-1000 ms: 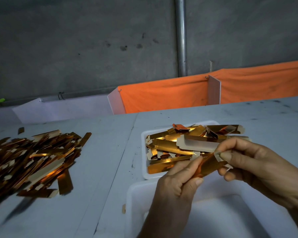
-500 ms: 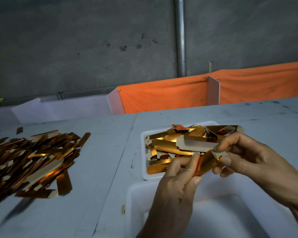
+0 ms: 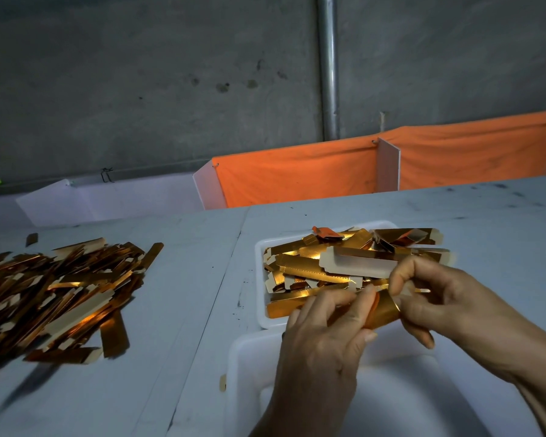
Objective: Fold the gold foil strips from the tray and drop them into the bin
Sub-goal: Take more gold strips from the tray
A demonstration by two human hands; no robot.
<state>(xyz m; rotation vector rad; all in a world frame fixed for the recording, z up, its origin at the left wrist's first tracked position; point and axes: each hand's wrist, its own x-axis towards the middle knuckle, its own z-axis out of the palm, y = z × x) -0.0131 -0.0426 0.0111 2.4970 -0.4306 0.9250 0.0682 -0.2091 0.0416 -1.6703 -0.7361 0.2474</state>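
Observation:
A white tray (image 3: 259,257) holds several gold foil strips (image 3: 306,266), some showing pale backs. In front of it stands a white bin (image 3: 243,367), its inside mostly hidden by my arms. Above the bin's far rim, one gold foil strip (image 3: 383,310) is held between both hands. My left hand (image 3: 325,339) pinches its left part with thumb and fingers. My right hand (image 3: 445,298) pinches its right end, fingers curled over the strip's edge.
A large loose heap of gold strips (image 3: 60,291) lies on the pale table (image 3: 186,294) at the left. White dividers and an orange cloth (image 3: 297,175) line the table's far edge. A metal pipe (image 3: 328,67) runs up the grey wall.
Both hands have risen slightly with the strip and closed toward each other. The strip looks shorter between them, its right end bent under my right fingers.

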